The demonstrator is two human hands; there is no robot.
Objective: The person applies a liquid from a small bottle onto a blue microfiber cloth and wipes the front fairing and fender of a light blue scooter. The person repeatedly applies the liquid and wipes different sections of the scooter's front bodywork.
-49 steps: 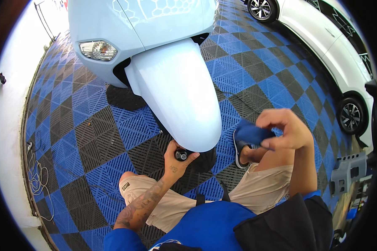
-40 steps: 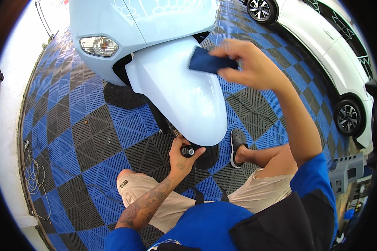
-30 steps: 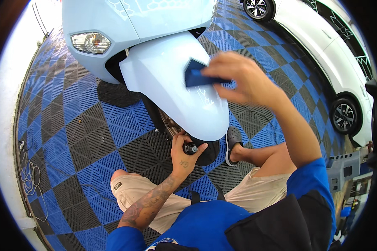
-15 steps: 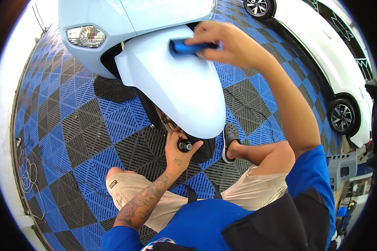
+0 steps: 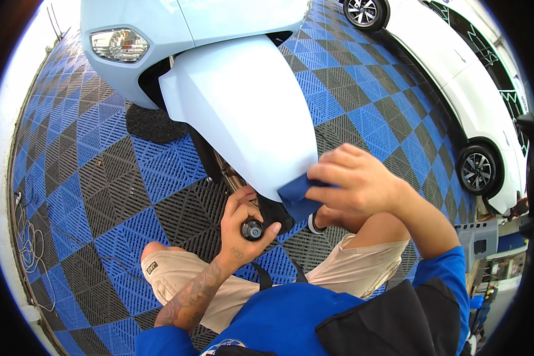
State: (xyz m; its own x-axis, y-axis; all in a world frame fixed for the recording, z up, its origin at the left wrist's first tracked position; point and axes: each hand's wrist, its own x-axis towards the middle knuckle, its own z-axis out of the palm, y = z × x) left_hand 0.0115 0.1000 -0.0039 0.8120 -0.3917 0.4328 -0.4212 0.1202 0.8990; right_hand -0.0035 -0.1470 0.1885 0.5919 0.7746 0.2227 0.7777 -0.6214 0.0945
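Observation:
A light blue scooter's front fender point(image 5: 237, 101) fills the upper middle, below the body panel with its clear lamp point(image 5: 118, 44). My right hand point(image 5: 356, 184) is closed on a dark blue cloth pad point(image 5: 296, 199), pressed at the lower right tip of the fender. My left hand point(image 5: 237, 234) grips a small black bottle point(image 5: 252, 229) below the fender, its fingers close to the metal fork point(image 5: 231, 178). The front tire point(image 5: 279, 216) is partly hidden behind the pad and my hands.
A white car point(image 5: 463, 95) runs along the right side, with a grey perforated piece point(image 5: 480, 237) below it. Tangled cables point(image 5: 29, 255) lie by the white wall point(image 5: 0, 207) on the left. The floor has blue and black interlocking tiles point(image 5: 107, 190). My bent legs frame the tire.
My right hand and pad have moved from the upper fender down to its front tip. My left hand with the bottle has shifted slightly left and down.

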